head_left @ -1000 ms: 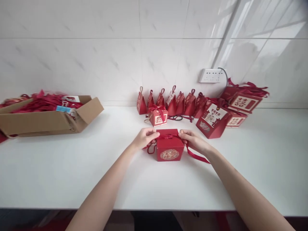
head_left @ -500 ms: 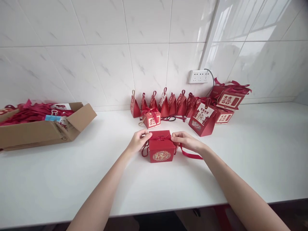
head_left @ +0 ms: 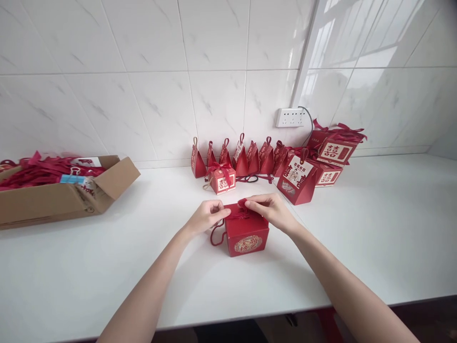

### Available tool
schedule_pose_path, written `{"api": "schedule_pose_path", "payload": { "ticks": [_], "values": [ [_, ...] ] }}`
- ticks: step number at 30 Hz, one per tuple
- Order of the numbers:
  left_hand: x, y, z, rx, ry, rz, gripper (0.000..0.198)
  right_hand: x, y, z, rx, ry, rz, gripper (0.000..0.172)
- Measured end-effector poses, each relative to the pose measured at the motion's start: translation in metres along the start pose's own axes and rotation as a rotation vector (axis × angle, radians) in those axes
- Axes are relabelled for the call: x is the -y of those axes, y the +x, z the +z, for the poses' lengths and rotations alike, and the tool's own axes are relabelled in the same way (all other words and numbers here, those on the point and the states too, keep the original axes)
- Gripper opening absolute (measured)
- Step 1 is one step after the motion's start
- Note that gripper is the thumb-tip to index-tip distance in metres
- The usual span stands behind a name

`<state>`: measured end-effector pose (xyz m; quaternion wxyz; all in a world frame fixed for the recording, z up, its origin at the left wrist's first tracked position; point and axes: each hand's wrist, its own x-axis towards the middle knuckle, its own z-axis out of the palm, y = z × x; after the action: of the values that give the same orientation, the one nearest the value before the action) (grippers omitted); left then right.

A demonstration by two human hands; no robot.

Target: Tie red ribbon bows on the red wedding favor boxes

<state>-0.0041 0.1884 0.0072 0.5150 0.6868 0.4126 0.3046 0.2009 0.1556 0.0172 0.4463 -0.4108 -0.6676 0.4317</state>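
A red gift box (head_left: 247,231) with a gold emblem on its front stands on the white table between my hands. Across its lid runs a red ribbon (head_left: 238,212). At the lid's left edge, my left hand (head_left: 208,216) is closed in a pinch on the ribbon's left part. My right hand (head_left: 267,209) pinches a folded bit of ribbon above the lid, toward its right side. A dark red cord (head_left: 216,237) loops out from the box's left side. The fingers hide part of the lid and the ribbon ends.
Behind the box sits a small bow-tied box (head_left: 224,180), before a row of triangular red boxes (head_left: 253,159). A larger triangular box (head_left: 298,178) and stacked boxes (head_left: 333,152) stand right. At left is a cardboard carton (head_left: 46,205) of ribbons. A power strip (head_left: 291,117) hangs on the wall.
My right hand has moved from the lid's right edge up and inward, bringing its ribbon over the lid. The box has turned slightly and appears lower and further right.
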Motion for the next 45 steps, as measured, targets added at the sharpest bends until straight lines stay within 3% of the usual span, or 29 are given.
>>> {"api": "schedule_pose_path", "payload": {
  "ticks": [3, 7, 10, 12, 14, 16, 18, 23, 29, 33, 40, 45],
  "values": [
    [-0.008, -0.005, -0.007, 0.117, 0.008, -0.164, 0.039, -0.002, 0.002, 0.011, -0.097, -0.109, -0.036, 0.027],
    [-0.027, -0.013, -0.016, 0.243, 0.044, -0.175, 0.033, -0.003, 0.001, 0.014, -0.038, -0.178, -0.074, 0.03],
    [-0.047, -0.02, -0.018, 0.209, 0.218, -0.106, 0.024, -0.004, 0.001, 0.013, -0.04, -0.186, -0.092, 0.024],
    [-0.06, -0.024, -0.018, 0.205, 0.391, -0.048, 0.034, -0.006, 0.001, 0.013, -0.073, -0.136, -0.084, 0.016],
    [-0.072, -0.028, -0.016, 0.242, 0.61, -0.03, 0.031, -0.009, 0.002, 0.015, -0.105, -0.04, -0.05, 0.012],
    [-0.08, -0.031, -0.013, 0.256, 0.825, -0.029, 0.016, -0.011, 0.002, 0.016, -0.13, 0.056, 0.0, 0.019],
    [-0.085, -0.033, -0.009, 0.221, 0.98, 0.009, 0.013, -0.011, 0.002, 0.017, -0.133, 0.095, 0.047, 0.024],
    [-0.093, -0.031, -0.001, 0.123, 1.116, 0.202, 0.021, -0.006, 0.002, 0.016, -0.112, 0.01, 0.008, 0.009],
    [-0.107, -0.019, 0.003, 0.175, 1.056, 0.147, 0.02, -0.008, 0.004, 0.015, -0.073, -0.068, -0.101, 0.015],
    [-0.106, -0.005, 0.003, 0.131, 1.046, 0.194, 0.02, -0.009, 0.004, 0.015, -0.069, -0.07, -0.106, 0.015],
    [-0.059, 0.021, -0.002, -0.014, 0.584, 0.184, 0.023, -0.012, 0.005, 0.014, 0.003, 0.014, -0.094, 0.014],
    [-0.026, 0.025, 0.004, -0.189, 0.182, 0.326, 0.03, -0.015, 0.007, 0.013, 0.016, 0.069, -0.092, 0.016]
  ]
}}
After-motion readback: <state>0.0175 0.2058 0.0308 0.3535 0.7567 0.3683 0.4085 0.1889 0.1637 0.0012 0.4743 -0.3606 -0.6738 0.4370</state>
